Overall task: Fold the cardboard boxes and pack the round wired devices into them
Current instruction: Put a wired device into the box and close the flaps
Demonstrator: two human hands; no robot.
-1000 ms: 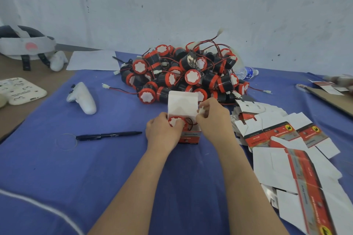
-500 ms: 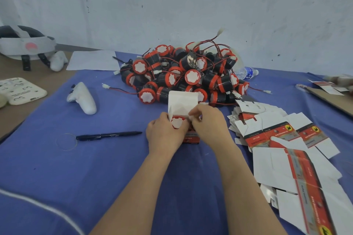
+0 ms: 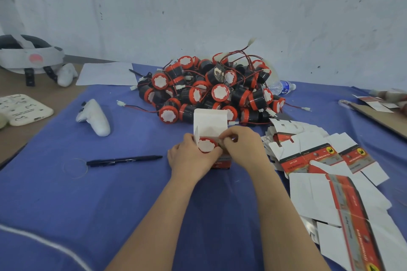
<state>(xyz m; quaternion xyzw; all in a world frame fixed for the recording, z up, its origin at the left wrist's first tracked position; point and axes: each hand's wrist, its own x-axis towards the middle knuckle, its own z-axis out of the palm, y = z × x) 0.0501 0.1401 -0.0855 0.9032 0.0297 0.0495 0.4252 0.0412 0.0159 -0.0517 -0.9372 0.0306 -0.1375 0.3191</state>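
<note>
Small red-and-white cardboard box point(image 3: 210, 121) stands upright on the blue-cloth table point(image 3: 110, 204), white top flap raised and open. One round black wired device with red rim and white face point(image 3: 206, 145) sits inside the box, face toward the camera. Left hand point(image 3: 189, 158) wraps the box's left side, fingers curled, thumb at the device's rim. Right hand point(image 3: 244, 143) curls over the box's right side, fingertips pinching the right side flap. The device's wire is hidden, can't tell where it lies. Pile of black-and-red round devices with red wires point(image 3: 211, 92) is just behind the box. Flat unfolded cardboard box blanks point(image 3: 319, 154) fan out right of the box. Black pen point(image 3: 123, 160) lies left of the box, apart from it. White handheld controller point(image 3: 94, 117) is further left and behind. Clear plastic water bottle point(image 3: 283, 87) lies behind-right of the box, at the pile's edge.
</note>
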